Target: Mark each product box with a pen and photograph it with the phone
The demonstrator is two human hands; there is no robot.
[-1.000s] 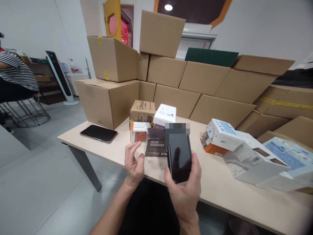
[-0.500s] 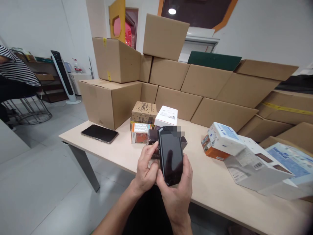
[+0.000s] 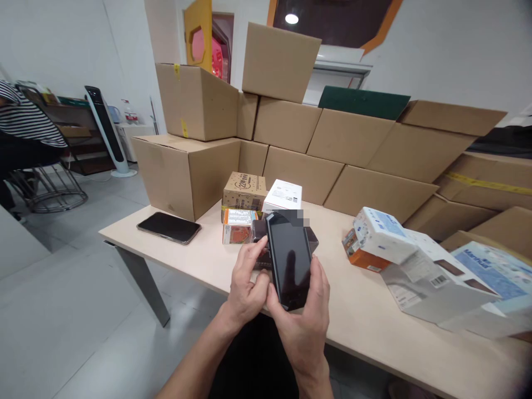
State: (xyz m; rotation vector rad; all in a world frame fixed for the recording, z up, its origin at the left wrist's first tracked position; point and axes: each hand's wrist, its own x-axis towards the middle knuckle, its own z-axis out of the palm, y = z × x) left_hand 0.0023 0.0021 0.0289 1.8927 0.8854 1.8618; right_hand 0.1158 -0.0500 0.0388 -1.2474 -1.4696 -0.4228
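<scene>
Over table [image 3: 353, 302], device [image 3: 288, 257] lengthwise forward-left

- A dark-screened phone [image 3: 169, 227] lies flat on the pale desk [image 3: 332, 244], near its left end.
- Behind it, a taped brown carton [image 3: 178, 102] sits on a larger one [image 3: 164, 174].
- Another carton [image 3: 280, 62] tops the cardboard wall at the back, left of a green panel [image 3: 363, 102].
- On the right, a white-and-blue box [image 3: 380, 227] rests over an orange one [image 3: 368, 260].
- A tower fan [image 3: 106, 133] stands on the grey floor [image 3: 62, 310].
- Far left, a person in a striped top [image 3: 31, 119] sits on a wire-framed stool [image 3: 52, 191].
- A yellow door [image 3: 205, 27] stands open.
</scene>
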